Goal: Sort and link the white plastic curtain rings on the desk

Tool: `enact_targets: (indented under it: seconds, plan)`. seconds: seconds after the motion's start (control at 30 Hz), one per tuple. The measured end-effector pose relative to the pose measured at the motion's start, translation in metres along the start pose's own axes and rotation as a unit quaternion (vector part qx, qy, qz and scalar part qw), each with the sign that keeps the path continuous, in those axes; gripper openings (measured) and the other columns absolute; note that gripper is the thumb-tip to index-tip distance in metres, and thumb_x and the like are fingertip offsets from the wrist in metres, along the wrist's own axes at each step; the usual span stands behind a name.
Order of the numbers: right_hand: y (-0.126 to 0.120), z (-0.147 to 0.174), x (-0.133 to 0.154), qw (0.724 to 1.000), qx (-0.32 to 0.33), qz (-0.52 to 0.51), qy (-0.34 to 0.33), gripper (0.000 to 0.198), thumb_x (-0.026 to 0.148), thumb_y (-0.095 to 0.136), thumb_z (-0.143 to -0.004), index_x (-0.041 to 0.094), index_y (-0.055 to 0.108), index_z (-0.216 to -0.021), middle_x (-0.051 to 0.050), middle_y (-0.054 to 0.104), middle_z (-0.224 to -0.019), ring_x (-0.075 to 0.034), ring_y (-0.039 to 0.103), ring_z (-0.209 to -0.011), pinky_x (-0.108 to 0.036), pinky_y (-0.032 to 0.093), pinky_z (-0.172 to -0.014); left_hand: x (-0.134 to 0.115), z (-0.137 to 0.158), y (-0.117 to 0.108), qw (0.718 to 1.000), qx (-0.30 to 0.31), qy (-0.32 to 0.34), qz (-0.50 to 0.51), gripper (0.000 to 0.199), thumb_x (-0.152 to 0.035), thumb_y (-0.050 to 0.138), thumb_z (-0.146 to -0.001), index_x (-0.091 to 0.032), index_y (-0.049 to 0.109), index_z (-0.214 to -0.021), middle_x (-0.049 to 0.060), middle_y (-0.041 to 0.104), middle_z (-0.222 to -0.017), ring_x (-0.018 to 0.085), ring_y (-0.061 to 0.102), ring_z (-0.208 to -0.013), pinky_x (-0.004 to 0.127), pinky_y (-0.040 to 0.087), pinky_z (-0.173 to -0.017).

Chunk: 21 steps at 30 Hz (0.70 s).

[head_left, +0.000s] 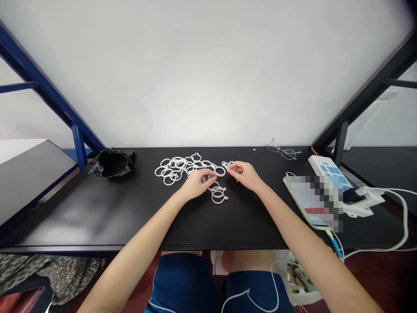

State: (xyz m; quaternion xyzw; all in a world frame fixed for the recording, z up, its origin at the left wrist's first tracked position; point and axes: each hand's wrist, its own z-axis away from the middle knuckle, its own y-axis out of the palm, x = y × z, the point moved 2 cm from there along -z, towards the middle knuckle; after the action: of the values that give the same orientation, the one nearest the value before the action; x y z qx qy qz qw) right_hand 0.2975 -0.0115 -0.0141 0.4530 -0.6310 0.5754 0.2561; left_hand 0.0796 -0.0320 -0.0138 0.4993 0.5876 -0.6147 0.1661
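Observation:
My left hand (198,183) is closed in a pinch, its fingertips at the edge of a white curtain ring (220,175). My right hand (243,174) faces it from the other side, thumb and fingers pinched together beside small white ring parts (224,164); what they grip is too small to make out. Behind and left of my left hand, a loose pile of white curtain rings (169,179) with small eyelets spreads over the black desk (130,217). A few overlapping rings (219,200) lie nearer to me, just below the gap between my hands.
A crumpled black plastic bag (112,164) sits at the back left. Eyeglasses (286,153) rest near the wall at the right. A phone (309,204) with a cable and a white power strip (335,178) with plugged-in chargers occupy the right side. Blue metal bars (78,143) flank the desk.

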Motion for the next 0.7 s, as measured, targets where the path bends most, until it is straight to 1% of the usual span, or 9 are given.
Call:
enact_targets:
  seconds: [0.13, 0.2, 0.27, 0.33, 0.43, 0.5, 0.53, 0.6, 0.7]
  plan:
    - [0.000, -0.003, 0.001, 0.986, -0.026, -0.154, 0.058, 0.033, 0.046, 0.075, -0.067, 0.017, 0.063, -0.075, -0.001, 0.059, -0.066, -0.013, 0.054, -0.060, -0.026, 0.049, -0.050, 0.000, -0.001, 0.000, 1.000, -0.008, 0.008, -0.001, 0.027, -0.041, 0.055, -0.086, -0.018, 0.068, -0.092, -0.002, 0.060, -0.060, 0.008, 0.049, -0.044, 0.021, 0.037, -0.048]
    - [-0.001, -0.003, 0.002, 0.973, -0.039, -0.209, 0.086, 0.033, 0.045, 0.079, -0.064, 0.017, 0.065, -0.075, -0.002, 0.061, -0.070, -0.013, 0.055, -0.064, -0.024, 0.050, -0.052, -0.001, -0.001, 0.000, 1.000, -0.005, 0.005, 0.001, 0.027, -0.041, 0.055, -0.086, -0.018, 0.068, -0.093, -0.002, 0.060, -0.060, 0.009, 0.051, -0.045, 0.021, 0.038, -0.048]
    - [-0.003, -0.003, 0.002, 0.958, -0.044, -0.261, 0.112, 0.030, 0.042, 0.080, -0.065, 0.017, 0.067, -0.076, -0.002, 0.063, -0.075, -0.012, 0.056, -0.067, -0.021, 0.051, -0.054, -0.002, -0.001, 0.000, 1.000, -0.004, 0.004, 0.004, 0.027, -0.041, 0.055, -0.086, -0.018, 0.068, -0.093, -0.002, 0.060, -0.059, 0.009, 0.052, -0.046, 0.021, 0.039, -0.049]
    - [-0.005, -0.004, 0.002, 0.936, -0.040, -0.321, 0.136, 0.026, 0.039, 0.079, -0.067, 0.018, 0.069, -0.078, -0.003, 0.067, -0.085, -0.010, 0.058, -0.070, -0.020, 0.051, -0.056, -0.003, -0.001, -0.001, 1.000, -0.003, 0.005, 0.009, 0.027, -0.041, 0.055, -0.086, -0.018, 0.068, -0.092, -0.002, 0.062, -0.062, 0.009, 0.053, -0.047, 0.021, 0.040, -0.050]
    - [-0.007, -0.006, -0.001, 0.894, -0.032, -0.416, 0.165, 0.018, 0.033, 0.077, -0.072, 0.018, 0.069, -0.078, -0.004, 0.070, -0.098, -0.010, 0.061, -0.072, -0.019, 0.051, -0.058, -0.004, -0.001, -0.001, 1.000, -0.001, 0.007, 0.008, 0.027, -0.041, 0.055, -0.086, -0.018, 0.068, -0.092, -0.001, 0.064, -0.066, 0.009, 0.054, -0.048, 0.021, 0.041, -0.051]
    - [-0.008, -0.007, -0.002, 0.869, -0.029, -0.460, 0.180, 0.013, 0.030, 0.075, -0.075, 0.019, 0.068, -0.078, -0.003, 0.071, -0.093, -0.010, 0.063, -0.071, -0.020, 0.051, -0.059, -0.005, -0.001, -0.001, 1.000, -0.003, 0.007, 0.009, 0.028, -0.042, 0.055, -0.086, -0.018, 0.068, -0.091, -0.001, 0.065, -0.068, 0.009, 0.055, -0.048, 0.021, 0.042, -0.050]
    - [-0.008, -0.007, -0.001, 0.862, -0.026, -0.471, 0.183, 0.012, 0.029, 0.075, -0.076, 0.019, 0.068, -0.078, -0.002, 0.071, -0.090, -0.010, 0.063, -0.070, -0.020, 0.051, -0.060, -0.005, -0.001, -0.001, 1.000, -0.006, 0.007, 0.010, 0.028, -0.042, 0.055, -0.086, -0.018, 0.068, -0.091, 0.000, 0.066, -0.070, 0.009, 0.055, -0.048, 0.021, 0.042, -0.050]
    - [-0.006, -0.005, 0.001, 0.862, -0.004, -0.477, 0.173, 0.012, 0.029, 0.075, -0.076, 0.019, 0.068, -0.077, -0.001, 0.071, -0.083, -0.009, 0.063, -0.068, -0.020, 0.052, -0.062, -0.006, -0.001, -0.002, 1.000, -0.018, 0.007, 0.020, 0.029, -0.043, 0.056, -0.086, -0.018, 0.067, -0.095, 0.002, 0.069, -0.082, 0.008, 0.056, -0.049, 0.022, 0.044, -0.052]
    - [0.003, 0.000, 0.009, 0.876, 0.082, -0.453, 0.143, 0.016, 0.030, 0.077, -0.075, 0.017, 0.068, -0.077, 0.000, 0.069, -0.079, -0.009, 0.063, -0.068, -0.021, 0.052, -0.064, -0.008, 0.000, -0.002, 0.998, -0.038, 0.002, 0.056, 0.039, -0.046, 0.063, -0.081, -0.019, 0.062, -0.110, 0.006, 0.068, -0.104, 0.009, 0.062, -0.057, 0.022, 0.048, -0.055]
